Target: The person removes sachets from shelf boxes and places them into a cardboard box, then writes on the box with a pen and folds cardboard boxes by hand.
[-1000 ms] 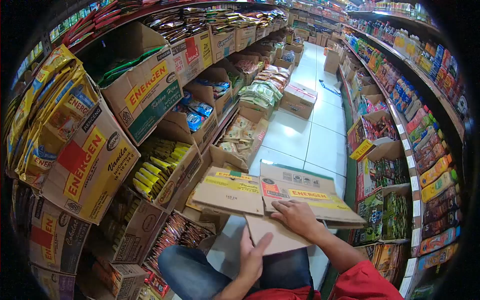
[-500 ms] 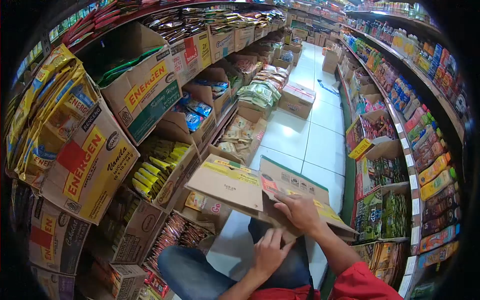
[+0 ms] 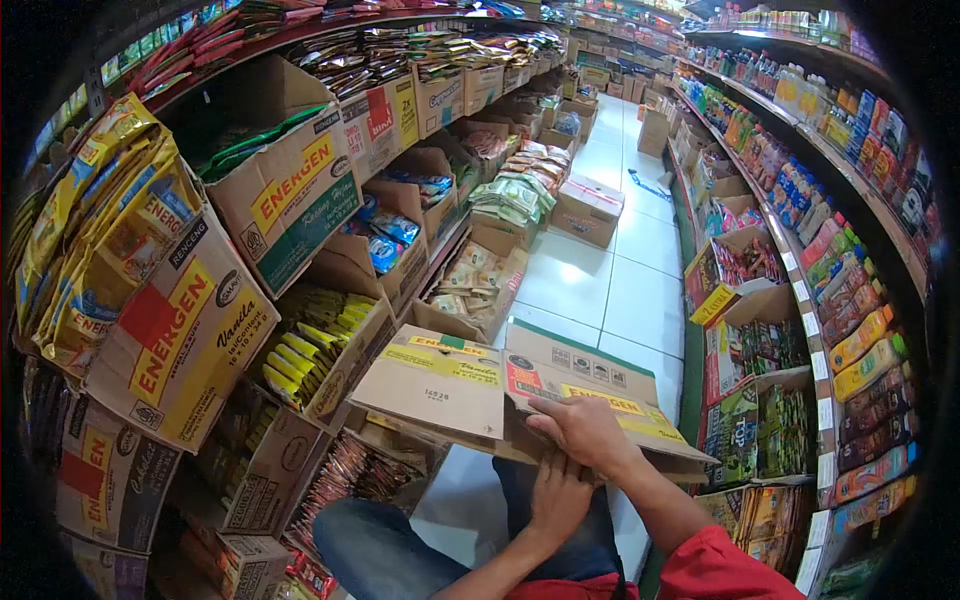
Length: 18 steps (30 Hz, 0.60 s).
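Note:
An opened-out Energen cardboard box (image 3: 440,385) is held in front of my lap, its printed panels spread to the left and right. Around the torn or folded edge near its middle, my right hand (image 3: 588,432) is closed, thumb and fingers gripping the cardboard. Just below it, my left hand (image 3: 560,492) has its fingers pressed together against the underside of the same box; the fingertips are partly hidden by the cardboard and my right hand. My bent knees show beneath the box.
On the left, shelves hold cartons of sachets, among them a tilted Energen Vanila carton (image 3: 185,320) and a carton of yellow sachets (image 3: 310,350). A closed carton (image 3: 588,212) stands on the tiled floor ahead. Drink bottles and pouches (image 3: 855,350) line the right shelf.
The box has shifted slightly left and its printed panels show more fully. My left hand has moved up and right, closer under my right hand.

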Available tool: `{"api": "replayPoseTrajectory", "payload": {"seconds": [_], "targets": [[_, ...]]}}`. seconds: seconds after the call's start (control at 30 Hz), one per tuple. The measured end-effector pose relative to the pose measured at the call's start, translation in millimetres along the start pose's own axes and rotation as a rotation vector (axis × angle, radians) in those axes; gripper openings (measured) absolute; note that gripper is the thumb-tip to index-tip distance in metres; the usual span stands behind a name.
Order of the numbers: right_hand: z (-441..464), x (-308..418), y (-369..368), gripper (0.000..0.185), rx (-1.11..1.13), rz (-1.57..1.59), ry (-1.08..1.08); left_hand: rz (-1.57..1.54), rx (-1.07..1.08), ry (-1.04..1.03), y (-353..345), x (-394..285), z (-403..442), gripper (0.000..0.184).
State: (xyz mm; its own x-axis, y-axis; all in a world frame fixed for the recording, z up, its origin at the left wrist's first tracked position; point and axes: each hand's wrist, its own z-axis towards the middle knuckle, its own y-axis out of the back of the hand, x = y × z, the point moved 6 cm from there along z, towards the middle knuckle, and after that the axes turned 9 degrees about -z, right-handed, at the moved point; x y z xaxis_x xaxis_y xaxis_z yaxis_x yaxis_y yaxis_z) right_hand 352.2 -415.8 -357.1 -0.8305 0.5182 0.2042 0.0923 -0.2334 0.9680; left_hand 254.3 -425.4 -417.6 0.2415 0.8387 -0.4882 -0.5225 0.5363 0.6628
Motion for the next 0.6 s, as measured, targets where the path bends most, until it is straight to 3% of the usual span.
{"api": "replayPoseTrajectory", "payload": {"seconds": [0.13,0.23,0.3,0.43,0.53,0.6], "targets": [[2.7,9.2,-1.6,0.043,0.035,-0.005,0.009,0.081,0.104,-0.016,-37.2,0.0,-11.6,0.033],[0.9,21.9,-7.9,0.043,0.055,-0.072,0.072,-0.082,0.079,0.070,-63.9,1.4,-7.3,0.036],[3.0,25.6,-17.1,0.038,0.097,-0.103,0.050,-0.522,-0.264,0.300,-72.4,13.6,-0.6,0.035],[-1.4,28.4,-34.1,0.042,0.015,-0.115,0.071,-0.258,0.072,0.124,-81.4,-4.3,-14.1,0.037],[-10.2,34.3,-36.8,0.040,-0.146,-0.101,0.096,-0.225,0.132,0.079,-81.6,-12.1,-23.8,0.039],[-13.8,39.8,-42.8,0.039,-0.138,-0.150,0.109,-0.227,0.150,0.066,-81.7,-10.4,-28.0,0.040]]}}
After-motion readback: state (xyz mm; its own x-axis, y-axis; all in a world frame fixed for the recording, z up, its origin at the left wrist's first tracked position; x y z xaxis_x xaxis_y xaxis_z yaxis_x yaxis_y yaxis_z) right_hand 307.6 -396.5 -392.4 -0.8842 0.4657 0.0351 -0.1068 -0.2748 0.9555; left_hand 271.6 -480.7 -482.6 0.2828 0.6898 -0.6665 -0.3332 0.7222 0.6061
